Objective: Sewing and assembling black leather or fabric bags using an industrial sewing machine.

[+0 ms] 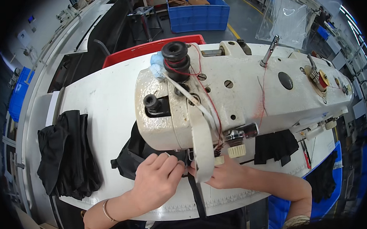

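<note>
White counter [103,94], smooth-topped, ruler scale along its near edge; blue plastic bin [199,23] on the grey floor beyond.

Black fabric piece [129,157]: beneath the head of a cream-coloured sewing machine [244,94], spreading leftward; narrow black fabric strip [197,196] hanging nearly straight toward the wearer, over the near edge.

Surroundings: folded black fabric stack [69,155], left; flat black fabric pieces [276,147], right; curved off-white band [203,148], partly hiding the right hand.

Left hand [160,180]: knuckles up, fingers curled at the fabric; pinch cannot be told. Right hand [228,173]: reaching leftward, fingertips mostly hidden, grip cannot be told.
</note>
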A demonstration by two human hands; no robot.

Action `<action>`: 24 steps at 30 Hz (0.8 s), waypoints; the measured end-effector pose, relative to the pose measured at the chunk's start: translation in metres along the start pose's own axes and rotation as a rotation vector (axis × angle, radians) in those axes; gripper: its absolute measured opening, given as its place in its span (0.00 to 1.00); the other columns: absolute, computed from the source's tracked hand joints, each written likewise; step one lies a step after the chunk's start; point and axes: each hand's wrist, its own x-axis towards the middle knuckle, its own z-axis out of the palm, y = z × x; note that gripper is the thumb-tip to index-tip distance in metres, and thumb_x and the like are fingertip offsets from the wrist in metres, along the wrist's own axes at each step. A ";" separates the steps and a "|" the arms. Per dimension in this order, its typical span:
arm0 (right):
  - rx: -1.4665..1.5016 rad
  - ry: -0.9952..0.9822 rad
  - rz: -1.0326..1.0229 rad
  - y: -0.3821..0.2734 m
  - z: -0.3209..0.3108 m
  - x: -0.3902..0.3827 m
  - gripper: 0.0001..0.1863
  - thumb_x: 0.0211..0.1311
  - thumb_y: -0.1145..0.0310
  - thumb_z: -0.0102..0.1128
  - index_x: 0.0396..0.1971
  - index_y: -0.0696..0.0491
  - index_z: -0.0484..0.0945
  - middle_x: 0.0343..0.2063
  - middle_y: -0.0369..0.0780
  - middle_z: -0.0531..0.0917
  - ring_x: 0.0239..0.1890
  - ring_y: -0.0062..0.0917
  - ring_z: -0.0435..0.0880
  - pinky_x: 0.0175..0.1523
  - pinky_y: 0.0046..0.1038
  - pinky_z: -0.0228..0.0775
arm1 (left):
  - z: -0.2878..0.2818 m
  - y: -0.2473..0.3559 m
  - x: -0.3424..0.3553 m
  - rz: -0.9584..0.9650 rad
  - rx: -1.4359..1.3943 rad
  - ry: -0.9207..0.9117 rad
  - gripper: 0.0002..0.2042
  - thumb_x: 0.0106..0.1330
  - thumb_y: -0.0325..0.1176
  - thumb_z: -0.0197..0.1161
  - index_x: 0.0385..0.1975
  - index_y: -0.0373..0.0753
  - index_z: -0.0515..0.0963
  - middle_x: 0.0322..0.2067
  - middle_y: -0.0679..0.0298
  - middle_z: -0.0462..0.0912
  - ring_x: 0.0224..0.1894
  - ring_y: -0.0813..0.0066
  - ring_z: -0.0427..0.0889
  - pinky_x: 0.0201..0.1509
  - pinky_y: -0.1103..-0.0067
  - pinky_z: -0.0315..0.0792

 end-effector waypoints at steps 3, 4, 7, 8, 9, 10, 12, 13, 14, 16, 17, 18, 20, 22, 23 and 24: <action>-0.071 0.064 0.045 0.002 -0.004 -0.001 0.12 0.42 0.70 0.58 0.30 0.56 0.79 0.35 0.38 0.79 0.38 0.27 0.77 0.47 0.28 0.69 | -0.007 0.009 0.002 0.088 0.247 -0.171 0.14 0.39 0.27 0.60 0.30 0.33 0.77 0.24 0.65 0.67 0.28 0.74 0.70 0.28 0.79 0.59; -0.068 0.067 0.048 0.000 -0.002 -0.001 0.12 0.42 0.70 0.58 0.30 0.56 0.79 0.35 0.38 0.79 0.38 0.27 0.77 0.47 0.28 0.69 | -0.004 0.011 -0.002 0.088 0.247 -0.177 0.14 0.39 0.27 0.60 0.30 0.33 0.77 0.24 0.65 0.67 0.28 0.74 0.70 0.28 0.79 0.59; -0.042 -0.023 0.055 -0.001 0.002 -0.003 0.10 0.42 0.69 0.60 0.27 0.55 0.78 0.31 0.38 0.78 0.35 0.28 0.77 0.47 0.28 0.69 | 0.006 0.008 -0.011 0.235 0.285 -0.232 0.16 0.39 0.27 0.64 0.33 0.35 0.81 0.40 0.59 0.79 0.36 0.66 0.76 0.36 0.78 0.67; -0.035 -0.022 0.058 0.000 0.003 -0.003 0.10 0.42 0.69 0.60 0.27 0.55 0.78 0.31 0.38 0.78 0.35 0.28 0.77 0.47 0.28 0.69 | 0.009 0.003 -0.014 0.233 0.282 -0.238 0.16 0.39 0.27 0.64 0.33 0.35 0.81 0.40 0.59 0.79 0.36 0.66 0.76 0.36 0.78 0.67; -0.037 -0.033 0.043 0.001 0.003 -0.002 0.08 0.43 0.69 0.60 0.26 0.55 0.78 0.30 0.38 0.78 0.35 0.28 0.77 0.46 0.28 0.70 | 0.014 -0.004 -0.019 0.120 0.114 -0.194 0.16 0.40 0.27 0.65 0.34 0.35 0.81 0.38 0.60 0.80 0.37 0.65 0.78 0.39 0.77 0.68; -0.042 -0.046 0.029 0.001 0.004 -0.002 0.07 0.44 0.69 0.60 0.25 0.54 0.77 0.29 0.38 0.77 0.34 0.27 0.77 0.45 0.28 0.70 | 0.018 -0.010 -0.022 0.010 -0.055 -0.146 0.16 0.42 0.26 0.65 0.34 0.34 0.81 0.37 0.61 0.81 0.39 0.65 0.79 0.43 0.76 0.70; 0.156 -0.013 0.207 -0.004 0.027 -0.023 0.06 0.46 0.69 0.61 0.24 0.54 0.77 0.27 0.38 0.77 0.34 0.27 0.76 0.42 0.28 0.70 | 0.019 -0.017 -0.020 -0.076 -0.188 -0.099 0.16 0.42 0.24 0.63 0.36 0.33 0.80 0.35 0.60 0.81 0.36 0.63 0.80 0.40 0.74 0.71; 0.147 0.057 0.160 -0.001 0.030 -0.023 0.07 0.45 0.68 0.61 0.24 0.54 0.76 0.26 0.38 0.76 0.34 0.27 0.76 0.42 0.28 0.70 | 0.019 -0.023 -0.019 -0.198 -0.302 -0.066 0.17 0.43 0.21 0.62 0.37 0.33 0.79 0.33 0.58 0.81 0.34 0.61 0.80 0.37 0.73 0.72; 0.136 0.126 0.112 0.001 0.031 -0.022 0.07 0.45 0.68 0.61 0.24 0.55 0.76 0.25 0.39 0.76 0.34 0.28 0.76 0.41 0.29 0.70 | 0.018 -0.026 -0.017 -0.320 -0.416 -0.031 0.17 0.44 0.18 0.60 0.38 0.32 0.79 0.31 0.57 0.81 0.31 0.59 0.80 0.34 0.71 0.73; 0.056 0.100 0.085 -0.004 0.026 -0.022 0.08 0.45 0.68 0.60 0.25 0.55 0.77 0.25 0.38 0.76 0.33 0.27 0.77 0.43 0.29 0.71 | 0.009 -0.025 -0.014 -0.374 -0.511 -0.070 0.19 0.44 0.15 0.60 0.39 0.33 0.79 0.34 0.54 0.81 0.34 0.55 0.80 0.39 0.70 0.74; -0.031 0.075 0.054 -0.006 0.016 -0.015 0.09 0.45 0.68 0.59 0.26 0.55 0.77 0.25 0.38 0.76 0.32 0.27 0.77 0.44 0.29 0.71 | 0.005 -0.023 -0.012 -0.300 -0.471 -0.115 0.18 0.43 0.15 0.60 0.38 0.32 0.79 0.33 0.54 0.81 0.34 0.55 0.80 0.39 0.70 0.74; -0.118 0.051 0.022 -0.008 0.010 -0.009 0.10 0.44 0.68 0.58 0.27 0.56 0.78 0.25 0.38 0.76 0.32 0.26 0.77 0.46 0.29 0.72 | 0.004 -0.022 -0.010 -0.227 -0.431 -0.161 0.18 0.42 0.16 0.60 0.38 0.32 0.79 0.33 0.53 0.81 0.34 0.56 0.80 0.39 0.71 0.74; -0.097 -0.054 0.005 -0.017 -0.002 -0.009 0.14 0.43 0.67 0.55 0.31 0.56 0.79 0.24 0.37 0.77 0.32 0.26 0.78 0.49 0.31 0.71 | 0.010 -0.011 -0.017 -0.114 -0.274 -0.192 0.16 0.42 0.19 0.60 0.36 0.31 0.79 0.35 0.54 0.80 0.37 0.61 0.79 0.40 0.73 0.73; -0.125 -0.142 -0.048 -0.017 -0.011 -0.006 0.17 0.43 0.67 0.55 0.34 0.58 0.80 0.22 0.36 0.76 0.31 0.26 0.78 0.49 0.32 0.71 | 0.019 -0.002 -0.018 0.099 -0.034 -0.051 0.16 0.42 0.23 0.60 0.35 0.30 0.79 0.36 0.56 0.79 0.39 0.67 0.78 0.39 0.77 0.72; -0.118 -0.139 -0.054 -0.017 -0.009 -0.006 0.17 0.43 0.67 0.55 0.34 0.58 0.80 0.22 0.36 0.76 0.31 0.26 0.78 0.49 0.32 0.71 | 0.034 -0.005 -0.029 0.208 0.074 -0.071 0.15 0.43 0.25 0.59 0.34 0.30 0.79 0.36 0.59 0.79 0.39 0.69 0.76 0.36 0.80 0.71; -0.150 -0.126 -0.067 -0.017 -0.005 -0.006 0.15 0.44 0.68 0.55 0.33 0.59 0.80 0.21 0.36 0.76 0.31 0.26 0.78 0.49 0.32 0.71 | 0.043 -0.007 -0.038 0.201 0.078 -0.075 0.15 0.43 0.25 0.59 0.34 0.30 0.79 0.36 0.59 0.79 0.39 0.69 0.76 0.36 0.80 0.71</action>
